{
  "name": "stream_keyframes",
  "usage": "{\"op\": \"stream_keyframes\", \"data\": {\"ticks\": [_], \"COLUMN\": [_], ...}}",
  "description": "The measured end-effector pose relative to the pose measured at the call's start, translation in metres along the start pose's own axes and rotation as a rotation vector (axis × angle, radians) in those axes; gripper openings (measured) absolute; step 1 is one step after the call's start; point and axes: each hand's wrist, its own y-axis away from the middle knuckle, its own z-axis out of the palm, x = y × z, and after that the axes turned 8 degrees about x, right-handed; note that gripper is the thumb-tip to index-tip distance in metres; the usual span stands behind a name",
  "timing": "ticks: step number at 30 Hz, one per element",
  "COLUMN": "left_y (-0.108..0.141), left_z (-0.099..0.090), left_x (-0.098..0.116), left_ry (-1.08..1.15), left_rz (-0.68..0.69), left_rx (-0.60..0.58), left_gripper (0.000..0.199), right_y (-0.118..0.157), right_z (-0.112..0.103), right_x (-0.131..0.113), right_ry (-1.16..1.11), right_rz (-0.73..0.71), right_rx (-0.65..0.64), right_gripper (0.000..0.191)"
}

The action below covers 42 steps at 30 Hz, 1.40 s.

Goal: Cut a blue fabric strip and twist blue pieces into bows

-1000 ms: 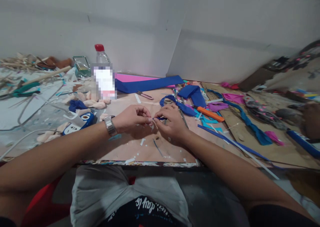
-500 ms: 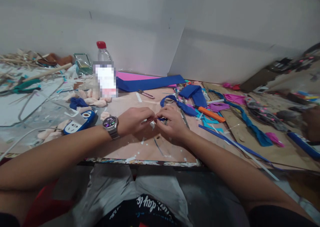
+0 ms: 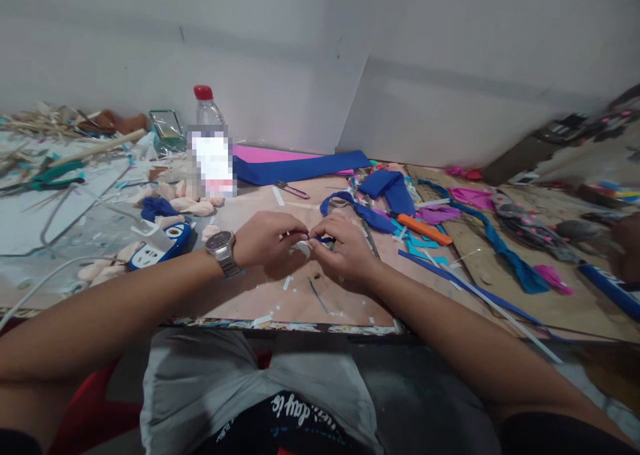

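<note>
In the head view, the person's 2 hands meet over the table (image 3: 250, 298), fingertips touching or nearly so. The right hand (image 3: 345, 245) has a narrow grip, holding a small blue piece (image 3: 324, 239) between thumb and fingers, so that only part of it shows. The left hand (image 3: 267, 238) also has a narrow grip, its thumb and fingertips drawn together beside that piece; whether anything is pinched there I cannot tell. A curled white scrap (image 3: 301, 247) shows just below the left fingertips. A metal-banded watch (image 3: 220, 243) sits on the left wrist.

Beyond the right hand lies a looped blue cloth strip (image 3: 373, 217), partly around a roll (image 3: 340, 203), with a folded blue cloth (image 3: 390, 187) near it and an orange cutter (image 3: 425, 229) to the right. Farther right, a teal strip (image 3: 515, 260) lies along brown cardboard (image 3: 493, 288).

Beyond the left hand, a small pink-edged tool (image 3: 294, 190) lies in front of a long blue band (image 3: 305, 169). To the left, a lit phone (image 3: 213, 163) stands before a red-capped bottle (image 3: 203, 95). A blue and white power strip (image 3: 163, 247) lies near the left forearm, among pale cloth pieces (image 3: 193, 206). Green-handled pliers (image 3: 57, 173) rest at the far left.
</note>
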Motion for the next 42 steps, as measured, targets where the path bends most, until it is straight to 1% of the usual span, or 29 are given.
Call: {"op": "stream_keyframes", "data": {"ticks": [5, 7, 9, 16, 23, 31, 40, 42], "left_y": [-0.003, -0.004, -0.004, -0.002, 0.0, -0.001, -0.002, -0.002], "left_z": [-0.003, -0.005, -0.006, -0.003, -0.004, -0.006, -0.005, -0.005], "left_x": [0.007, 0.009, 0.01, 0.01, 0.013, 0.01, 0.009, 0.01], "left_ry": [0.084, 0.11, 0.148, 0.198, 0.216, 0.174, 0.138, 0.147], "left_rz": [-0.194, -0.241, -0.259, -0.237, -0.196, -0.214, -0.119, -0.117], "left_rx": [-0.034, -0.033, -0.028, -0.032, 0.004, -0.018, 0.027, 0.032], "left_gripper": [0.021, 0.02, 0.019, 0.02, 0.019, 0.022, 0.023, 0.022], "right_y": [-0.001, -0.001, 0.0, 0.0, 0.001, 0.001, -0.001, -0.001], "right_z": [-0.001, -0.001, 0.0, -0.001, 0.0, 0.003, 0.0, 0.0], "right_x": [0.001, 0.001, 0.001, 0.002, 0.002, 0.008, 0.003, 0.003], "right_ry": [0.023, 0.028, 0.024, 0.042, 0.061, 0.085, 0.072, 0.065], "right_rz": [-0.024, -0.019, -0.016, -0.008, -0.017, -0.005, 0.009, 0.008], "right_rx": [0.006, 0.001, -0.001, -0.015, 0.01, 0.009, 0.0, 0.003], "right_gripper": [0.005, 0.006, 0.006, 0.005, 0.006, 0.01, 0.007, 0.007]}}
